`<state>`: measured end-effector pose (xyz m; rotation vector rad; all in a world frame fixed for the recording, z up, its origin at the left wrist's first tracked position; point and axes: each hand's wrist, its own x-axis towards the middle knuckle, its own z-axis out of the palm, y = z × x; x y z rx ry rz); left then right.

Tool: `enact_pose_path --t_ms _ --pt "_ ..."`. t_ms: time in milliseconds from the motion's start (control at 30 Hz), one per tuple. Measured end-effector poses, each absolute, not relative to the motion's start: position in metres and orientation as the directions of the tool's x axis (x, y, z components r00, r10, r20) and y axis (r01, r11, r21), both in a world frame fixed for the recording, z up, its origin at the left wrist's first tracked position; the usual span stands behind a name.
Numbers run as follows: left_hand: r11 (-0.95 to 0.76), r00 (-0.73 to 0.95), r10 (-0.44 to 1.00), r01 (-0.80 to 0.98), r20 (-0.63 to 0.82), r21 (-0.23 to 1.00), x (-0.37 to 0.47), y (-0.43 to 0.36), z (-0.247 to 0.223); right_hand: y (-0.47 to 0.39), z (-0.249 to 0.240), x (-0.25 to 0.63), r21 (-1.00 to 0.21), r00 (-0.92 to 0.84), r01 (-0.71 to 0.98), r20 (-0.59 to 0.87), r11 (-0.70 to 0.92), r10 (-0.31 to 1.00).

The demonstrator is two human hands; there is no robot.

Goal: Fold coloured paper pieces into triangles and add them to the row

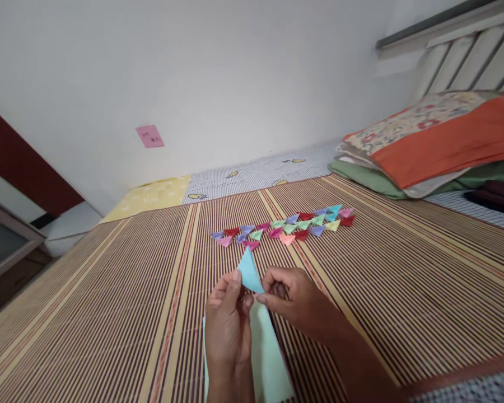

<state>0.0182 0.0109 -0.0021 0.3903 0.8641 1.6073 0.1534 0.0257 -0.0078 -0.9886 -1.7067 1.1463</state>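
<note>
A folded light-blue paper triangle (250, 273) is held up above the striped mat, one point upward. My left hand (229, 319) pinches its left side, with the thumb on the face toward me. At the lower right corner, my right hand (292, 296) grips the paper between thumb and curled forefinger. Pale green paper (269, 352) lies on the mat beneath my hands, partly hidden by my left hand and wrist. Beyond the blue triangle, several small folded paper pieces (302, 224) in many colours lie in uneven rows.
The striped mat (121, 291) covers the bed. Folded bedding (449, 145) in orange, floral and green is piled at the right, below a white railing (474, 56). A pink note (149, 136) is on the wall. Yellow cloth (151, 196) lies at the far left edge.
</note>
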Motion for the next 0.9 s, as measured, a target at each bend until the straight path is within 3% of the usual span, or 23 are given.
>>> enact_pose_path --t_ms 200,333,467,700,767,900 --pt "-0.046 -0.315 0.925 -0.649 -0.213 0.76 0.017 0.014 -0.006 0.028 -0.008 0.16 -0.946 -0.348 0.189 0.186 0.263 0.919" --pt "-0.11 -0.376 0.923 -0.462 -0.082 0.88 0.02 0.011 -0.01 0.028 -0.001 0.162 -0.941 -0.161 0.12 0.296 0.317 0.941" --pt "-0.136 -0.401 0.916 -0.273 0.016 0.952 0.027 0.005 -0.011 0.026 0.003 0.156 -0.898 0.017 0.184 0.409 0.399 0.912" --pt "-0.124 -0.386 0.92 -0.111 0.073 0.986 0.032 0.0 -0.009 0.024 0.002 0.152 -0.854 0.089 0.28 0.478 0.438 0.874" --pt "-0.121 -0.346 0.936 -0.129 0.07 0.984 0.03 0.002 -0.01 0.026 0.0 0.153 -0.893 0.106 0.214 0.425 0.397 0.899" --pt "-0.089 -0.219 0.975 -0.289 0.024 0.953 0.028 0.006 -0.013 0.031 -0.005 0.153 -0.965 0.046 -0.084 0.244 0.247 0.969"
